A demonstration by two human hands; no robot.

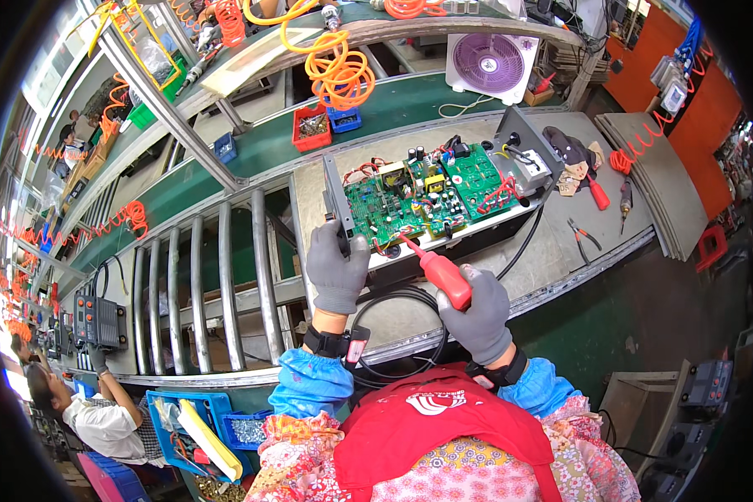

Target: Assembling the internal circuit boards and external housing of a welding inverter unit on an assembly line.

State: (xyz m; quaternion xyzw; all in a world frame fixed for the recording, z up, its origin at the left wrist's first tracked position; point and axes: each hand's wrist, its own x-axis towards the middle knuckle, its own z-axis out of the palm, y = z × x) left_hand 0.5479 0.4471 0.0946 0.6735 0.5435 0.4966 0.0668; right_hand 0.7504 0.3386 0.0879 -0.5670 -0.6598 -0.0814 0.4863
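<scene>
My right hand (478,316), in a grey glove, grips a red squeeze bottle (448,279). The bottle's thin red nozzle points up and left, with its tip at the near edge of the green circuit boards (418,194). These boards, crowded with capacitors, coils and red wires, lie in an uncovered metal case (333,191). At the case's near left corner is my left hand (337,266), gloved in grey as well, its fingers curled round the end panel. What its fingertips touch is partly hidden. A coiled black cable (397,294) lies on the bench between my forearms.
Left of the bench top runs a roller conveyor (226,284). Pliers (583,241), a red-handled tool (597,194) and a hanging screwdriver (625,205) lie to the right. Beyond are red (311,127) and blue (344,120) parts bins and a fan (487,65). A co-worker (100,422) sits at far left.
</scene>
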